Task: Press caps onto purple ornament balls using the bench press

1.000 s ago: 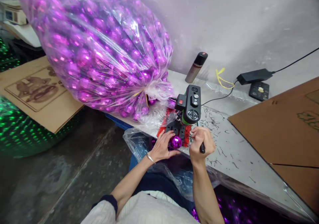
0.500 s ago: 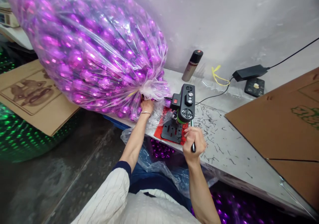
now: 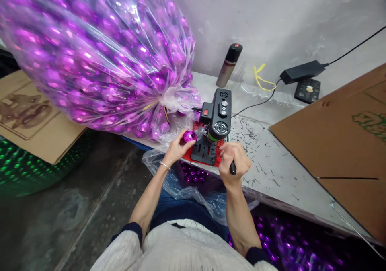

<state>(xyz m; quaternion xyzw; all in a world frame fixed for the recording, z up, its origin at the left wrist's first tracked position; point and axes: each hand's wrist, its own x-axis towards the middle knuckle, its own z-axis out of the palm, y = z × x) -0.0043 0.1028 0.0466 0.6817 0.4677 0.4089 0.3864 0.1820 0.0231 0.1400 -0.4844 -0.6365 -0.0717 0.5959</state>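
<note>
Between the thumb and fingers of my left hand is a shiny purple faceted ball, held just left of a small black bench machine. The machine has round vents, buttons and a red switch, and its slotted black base plate rests on a red mat. My right hand is closed around a black-tipped handle at the machine's front right. A big clear bag of purple balls lies behind my left hand, its gathered neck close to the machine.
A spray can, a yellow tie and a black power adapter stand along the wall. Dark scraps litter the tabletop. Cardboard leans at the right. Purple balls sit in plastic below the table edge.
My left hand has come out from the bag's neck, toward me, with a purple ball now in its fingers. My right hand stays on the handle. The view has shifted slightly.
</note>
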